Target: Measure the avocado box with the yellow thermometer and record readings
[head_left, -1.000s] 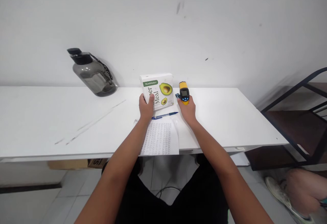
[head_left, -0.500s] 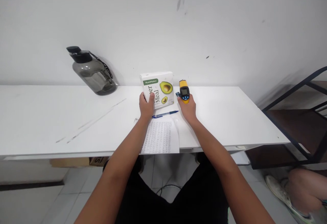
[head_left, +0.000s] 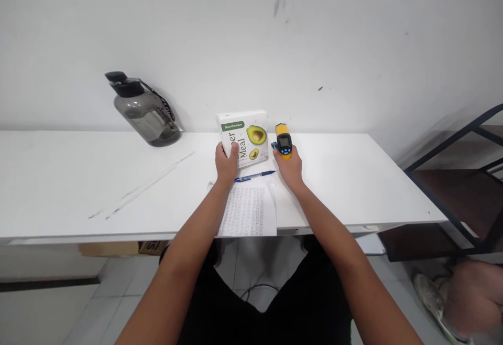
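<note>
My left hand (head_left: 227, 162) grips the lower left edge of a white box (head_left: 251, 140) printed with avocados and a green label, its thumb lying across the front. The box is upright and slightly tilted. To its right, my right hand (head_left: 289, 164) is wrapped round a yellow and black infrared thermometer (head_left: 283, 140), whose small screen and blue buttons face me. Most of its handle is hidden in the palm. A blue pen (head_left: 255, 176) lies just below the box. Nearer to me is a white sheet covered with small writing (head_left: 247, 211), partly under my left forearm.
A grey water bottle (head_left: 147, 117) with a black lid stands at the left by the wall. The white table (head_left: 98, 177) carries dark scuff marks. On the right are a dark-framed rack (head_left: 451, 193) and another person's leg and shoe (head_left: 434, 295).
Both hands keep their holds, and the box and thermometer stay almost in place. The view has shifted very slightly. The other person's foot at the lower right has moved a little right.
</note>
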The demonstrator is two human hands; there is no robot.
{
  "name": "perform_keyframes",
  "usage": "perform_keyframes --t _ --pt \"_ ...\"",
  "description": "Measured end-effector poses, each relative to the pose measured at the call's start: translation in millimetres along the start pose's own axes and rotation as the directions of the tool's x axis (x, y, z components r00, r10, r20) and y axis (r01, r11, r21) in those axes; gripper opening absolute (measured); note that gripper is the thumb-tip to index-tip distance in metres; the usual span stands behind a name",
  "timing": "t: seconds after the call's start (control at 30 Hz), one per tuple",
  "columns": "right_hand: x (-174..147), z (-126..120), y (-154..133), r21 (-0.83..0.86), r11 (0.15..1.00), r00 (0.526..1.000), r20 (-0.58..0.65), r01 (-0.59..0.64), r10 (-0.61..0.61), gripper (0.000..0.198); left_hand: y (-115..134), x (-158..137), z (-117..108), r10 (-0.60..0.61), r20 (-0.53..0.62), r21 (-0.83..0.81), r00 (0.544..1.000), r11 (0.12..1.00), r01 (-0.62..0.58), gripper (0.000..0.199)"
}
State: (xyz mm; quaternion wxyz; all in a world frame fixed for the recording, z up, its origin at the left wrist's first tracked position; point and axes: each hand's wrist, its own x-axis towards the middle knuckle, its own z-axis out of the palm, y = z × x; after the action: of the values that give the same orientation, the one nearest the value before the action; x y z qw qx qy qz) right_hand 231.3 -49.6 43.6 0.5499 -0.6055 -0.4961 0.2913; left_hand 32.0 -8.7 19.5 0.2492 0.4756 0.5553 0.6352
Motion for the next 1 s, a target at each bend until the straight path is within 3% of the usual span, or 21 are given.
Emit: perform_keyframes --t 0.73,0.9,1.0 --pt "-1 -1 -3 0.009 1.000 1.000 0.017 0.002 -0.002 0.041 3 -1 0 -0.016 -0.002 -0.018 1.000 1.000 0.016 0.043" --pt "1 1 1 0.062 0.998 0.999 0.039 0.001 -0.004 0.058 2 -1 1 -0.001 -0.003 -0.010 1.000 1.000 0.001 0.043" --pt "7 4 11 0.072 0.997 0.999 0.048 0.020 -0.023 0.057 1 -1 0 -0.007 0.001 -0.014 1.000 1.000 0.007 0.045"
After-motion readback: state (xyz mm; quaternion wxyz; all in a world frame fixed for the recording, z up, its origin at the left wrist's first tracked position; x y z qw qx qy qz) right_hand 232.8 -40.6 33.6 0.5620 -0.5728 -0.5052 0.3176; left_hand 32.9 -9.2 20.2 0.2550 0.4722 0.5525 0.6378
